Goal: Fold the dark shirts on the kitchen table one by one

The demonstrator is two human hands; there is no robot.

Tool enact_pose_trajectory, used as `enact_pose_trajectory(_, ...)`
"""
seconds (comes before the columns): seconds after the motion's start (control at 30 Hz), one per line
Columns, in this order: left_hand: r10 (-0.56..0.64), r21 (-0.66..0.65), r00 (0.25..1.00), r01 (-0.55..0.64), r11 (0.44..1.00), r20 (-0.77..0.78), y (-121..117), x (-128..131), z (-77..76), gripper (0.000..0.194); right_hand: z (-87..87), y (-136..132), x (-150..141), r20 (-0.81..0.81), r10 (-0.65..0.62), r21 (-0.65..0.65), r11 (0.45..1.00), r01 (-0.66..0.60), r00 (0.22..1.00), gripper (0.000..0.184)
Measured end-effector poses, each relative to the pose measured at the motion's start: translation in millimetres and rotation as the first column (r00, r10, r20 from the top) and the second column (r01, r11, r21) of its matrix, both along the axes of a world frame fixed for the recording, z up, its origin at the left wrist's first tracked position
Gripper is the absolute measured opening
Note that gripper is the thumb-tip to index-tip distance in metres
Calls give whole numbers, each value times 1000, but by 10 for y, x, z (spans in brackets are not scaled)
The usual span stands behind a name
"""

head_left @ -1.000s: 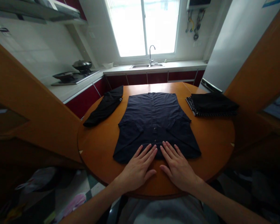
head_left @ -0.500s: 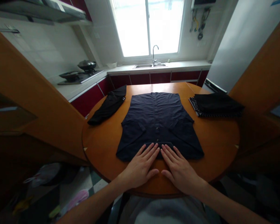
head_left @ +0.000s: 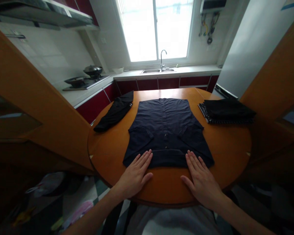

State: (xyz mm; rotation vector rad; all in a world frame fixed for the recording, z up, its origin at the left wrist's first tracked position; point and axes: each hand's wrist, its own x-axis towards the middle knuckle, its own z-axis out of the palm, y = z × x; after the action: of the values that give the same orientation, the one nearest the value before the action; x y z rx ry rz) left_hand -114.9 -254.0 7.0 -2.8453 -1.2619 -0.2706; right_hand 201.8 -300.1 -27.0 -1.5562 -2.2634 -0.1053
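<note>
A dark navy buttoned shirt (head_left: 164, 120) lies flat on the round wooden table (head_left: 161, 192), its sleeves folded in over the body. The edge nearest me shows a narrow folded band. My left hand (head_left: 137, 173) rests flat on the left part of that edge, fingers stretched out and thumb apart. On the right part of the same edge lies my right hand (head_left: 201, 176), also flat with fingers extended. Neither hand grips the cloth. Between them the band of the shirt is uncovered.
A black folded garment (head_left: 115, 112) lies at the table's left. Stacked dark folded clothes (head_left: 227, 111) sit at the right. Beyond the table are a counter with a sink (head_left: 159, 70), a stove with a lidded pan (head_left: 93, 70), and a fridge (head_left: 250, 49) at right.
My hands have slid apart along the shirt's near edge, the left one leftward and the right one rightward. The shirt stays in place.
</note>
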Motion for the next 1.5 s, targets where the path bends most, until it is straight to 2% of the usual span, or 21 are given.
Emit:
enact_pose_trajectory(0.17,42,-9,996,-41,999,80,-66,-84,2,72,-71,-64,85,-22,-60,33,998,61,998,83)
enact_pose_trajectory(0.3,87,60,965,-105,993,247,-118,-21,109,66,74,-69,42,-92,-112,86,989,120,989,80)
enact_pose_trajectory(0.4,55,73,963,-77,994,265,-89,181,215,65,248,10,-105,-119,-17,90,996,28,993,77)
enact_pose_trajectory(0.5,-40,50,983,32,998,178,1,459,243,67,350,157,-279,-85,144,69,988,-139,986,76)
enact_pose_trajectory(0.6,-111,25,990,110,994,82,95,651,163,70,325,308,-362,-37,252,29,967,-251,967,77)
enact_pose_trajectory(0.67,-122,10,992,121,993,43,131,687,91,71,261,375,-347,-17,284,-7,959,-284,959,79)
enact_pose_trajectory(0.87,-106,-11,993,107,994,43,130,628,26,70,134,419,-260,-14,264,-46,963,-265,964,70)
enact_pose_trajectory(1.1,-83,0,994,83,997,71,222,669,-37,60,227,499,-305,41,250,-48,968,-248,967,51)
enact_pose_trajectory(1.2,-93,52,994,90,995,62,278,680,-75,53,244,529,-300,96,286,-9,958,-286,953,52)
enact_pose_trajectory(1.37,-185,83,983,186,979,-15,295,579,9,62,211,562,-233,164,322,70,939,-337,932,61)
enact_pose_trajectory(1.5,-224,54,974,226,973,-40,281,346,110,69,206,581,-60,168,346,100,926,-365,923,60)
